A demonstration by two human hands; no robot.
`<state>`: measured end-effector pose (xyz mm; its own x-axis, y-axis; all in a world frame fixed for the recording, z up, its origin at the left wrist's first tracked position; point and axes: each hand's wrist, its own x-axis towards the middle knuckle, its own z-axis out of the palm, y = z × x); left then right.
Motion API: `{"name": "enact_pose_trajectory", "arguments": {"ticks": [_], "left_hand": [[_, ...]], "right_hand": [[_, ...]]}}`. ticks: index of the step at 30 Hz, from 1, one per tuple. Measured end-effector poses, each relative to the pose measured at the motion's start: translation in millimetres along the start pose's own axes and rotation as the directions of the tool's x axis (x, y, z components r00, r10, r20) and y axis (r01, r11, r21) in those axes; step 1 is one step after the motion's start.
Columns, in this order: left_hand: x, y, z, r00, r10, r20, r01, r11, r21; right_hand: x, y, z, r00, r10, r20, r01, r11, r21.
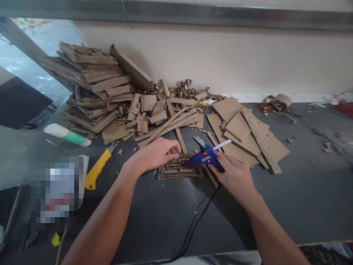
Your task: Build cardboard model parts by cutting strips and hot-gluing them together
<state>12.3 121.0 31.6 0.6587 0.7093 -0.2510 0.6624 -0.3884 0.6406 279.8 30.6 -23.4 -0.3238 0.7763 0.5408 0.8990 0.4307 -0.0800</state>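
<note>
Cardboard frame (176, 171) looked light and crushable, best held by its edges; left hand (158, 152) pinched its rim, right hand (234, 177) gripped the glue gun (202, 157).

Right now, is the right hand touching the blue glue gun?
Touching. The head view shows the right hand gripping the blue glue gun by its handle.

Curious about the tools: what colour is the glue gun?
Blue glue gun, held in the right hand; seen in the head view.
</note>
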Motion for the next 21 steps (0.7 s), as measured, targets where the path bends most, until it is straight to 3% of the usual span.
{"name": "enact_pose_trajectory", "arguments": {"ticks": [3,8,12,17,21], "left_hand": [[-1.4,5.7,-2.2,1.000,-0.020,-0.007,0.020,1.000,-0.023],[-1.5,11.3,-1.7,0.998,0.063,0.025,-0.063,0.998,-0.012],[-0.8,10.5,4.7,0.997,0.053,0.056,-0.051,0.998,-0.039],[0.2,17.9,9.7,0.995,0.049,0.084,-0.056,0.995,0.080],[1.0,28.7,10.9,0.990,0.046,0.134,-0.066,0.988,0.143]], "right_hand": [[3.3,-1.0,-2.2,0.998,0.060,0.015,-0.060,0.997,0.039],[11.0,-2.2,-7.3,0.948,0.311,-0.067,-0.304,0.948,0.099],[12.2,4.5,-4.4,0.834,0.541,-0.106,-0.505,0.827,0.248],[8.2,16.9,7.8,0.673,0.739,-0.020,-0.654,0.608,0.450],[8.6,18.5,10.4,0.629,0.776,0.041,-0.683,0.527,0.505]]}}
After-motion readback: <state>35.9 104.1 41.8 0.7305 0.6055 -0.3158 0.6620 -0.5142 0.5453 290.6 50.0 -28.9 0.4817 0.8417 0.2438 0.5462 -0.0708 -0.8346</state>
